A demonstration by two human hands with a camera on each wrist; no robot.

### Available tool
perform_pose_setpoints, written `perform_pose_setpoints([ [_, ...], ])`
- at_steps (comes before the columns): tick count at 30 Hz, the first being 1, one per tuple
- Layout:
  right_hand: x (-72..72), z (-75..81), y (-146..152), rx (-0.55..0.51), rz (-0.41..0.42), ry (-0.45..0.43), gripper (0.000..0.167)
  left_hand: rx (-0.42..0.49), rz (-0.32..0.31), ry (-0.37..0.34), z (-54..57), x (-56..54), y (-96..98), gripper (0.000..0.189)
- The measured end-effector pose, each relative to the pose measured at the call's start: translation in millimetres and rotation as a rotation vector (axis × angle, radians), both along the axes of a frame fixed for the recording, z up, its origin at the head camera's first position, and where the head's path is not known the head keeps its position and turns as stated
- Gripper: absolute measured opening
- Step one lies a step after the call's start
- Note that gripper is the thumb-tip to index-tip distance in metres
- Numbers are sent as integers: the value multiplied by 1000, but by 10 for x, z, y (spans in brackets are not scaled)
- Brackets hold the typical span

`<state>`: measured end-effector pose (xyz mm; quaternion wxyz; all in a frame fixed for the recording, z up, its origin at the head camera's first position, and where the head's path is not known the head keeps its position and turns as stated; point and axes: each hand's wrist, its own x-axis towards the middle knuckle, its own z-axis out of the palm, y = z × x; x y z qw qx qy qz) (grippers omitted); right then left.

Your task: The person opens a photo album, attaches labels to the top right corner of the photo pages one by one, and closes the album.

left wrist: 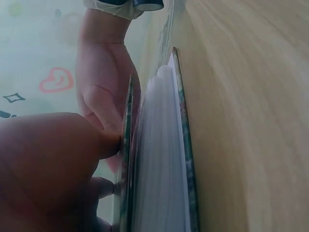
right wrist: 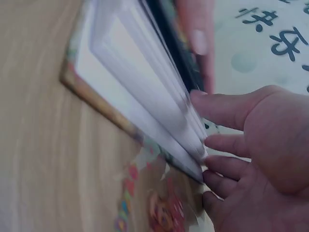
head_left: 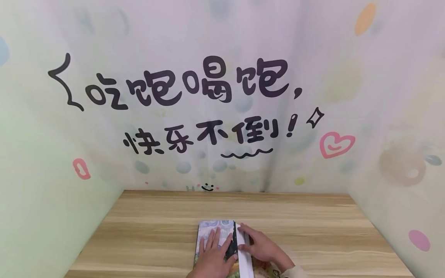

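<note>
A hardcover notebook (head_left: 225, 231) with a painted cover lies on the table near its front, the cover slightly raised along the right side. White pages (right wrist: 140, 72) show at its edge in the right wrist view. My left hand (head_left: 213, 259) rests flat on the cover with fingers spread. At the right edge my right hand (head_left: 262, 245) holds the notebook, thumb on top by a dark strip and fingers at the page ends. The left wrist view shows the page block (left wrist: 157, 154) between two covers; the undersides of the fingers are partly hidden.
Clear plastic with a colourful print (right wrist: 164, 208) lies by the notebook, under the right wrist. The wooden table (head_left: 156, 227) meets a printed cloth wall (head_left: 222, 173) at the back, with more cloth on both sides.
</note>
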<state>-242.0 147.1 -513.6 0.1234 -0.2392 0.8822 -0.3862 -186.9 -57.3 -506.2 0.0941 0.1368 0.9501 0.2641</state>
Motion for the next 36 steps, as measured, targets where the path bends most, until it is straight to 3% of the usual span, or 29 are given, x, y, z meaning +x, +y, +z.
perform_pose_setpoints([
  [6,-17,18,81,-28,29,2,47,-106,-11,24,-52,2,35,64],
  [13,-59,102,181,-42,8,61,43,-181,-8,58,-74,19,61,64],
  [21,-50,169,246,-89,-23,83,41,-159,11,44,-37,-7,71,63],
  [26,-44,164,288,-101,-31,118,41,-99,21,32,11,-17,72,61],
  [29,-38,194,323,-82,-40,133,41,-67,6,59,51,-6,52,59],
  [36,-20,297,428,-24,-56,193,40,-22,-36,198,140,20,-88,52],
])
